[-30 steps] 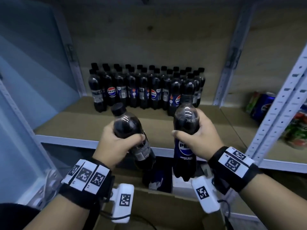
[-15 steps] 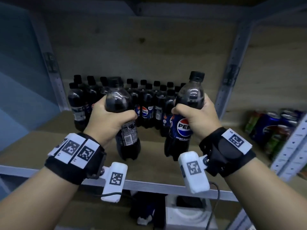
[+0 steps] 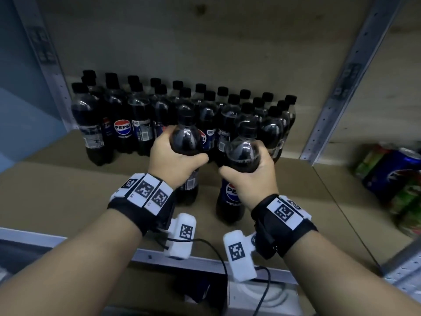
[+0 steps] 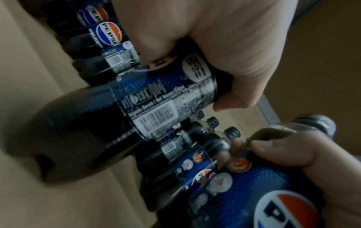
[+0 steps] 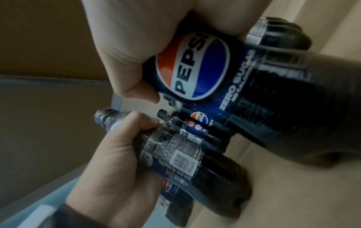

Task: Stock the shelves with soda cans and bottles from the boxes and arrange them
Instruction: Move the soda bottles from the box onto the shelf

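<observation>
My left hand point(image 3: 173, 156) grips a dark Pepsi bottle point(image 3: 185, 137) round its upper body, upright over the shelf board point(image 3: 57, 190). My right hand point(image 3: 255, 169) grips a second Pepsi bottle point(image 3: 243, 149) the same way, just to the right and nearer me. Both stand in front of rows of black-capped Pepsi bottles point(image 3: 123, 124) at the back of the shelf. Whether their bases touch the board I cannot tell. In the left wrist view the left bottle point(image 4: 136, 98) shows its barcode; in the right wrist view the right bottle point(image 5: 224, 80) shows its Pepsi logo.
A grey perforated upright point(image 3: 346, 80) divides this bay from the right one, where soda cans point(image 3: 391, 179) lie. Another upright point(image 3: 43, 53) stands at the left by a blue wall. The shelf's metal front rail point(image 3: 200, 263) runs under my wrists, with a box point(image 3: 262, 297) below.
Both hands carried their bottles up from below the shelf edge and forward over the board, then lowered them close to the front of the standing rows.
</observation>
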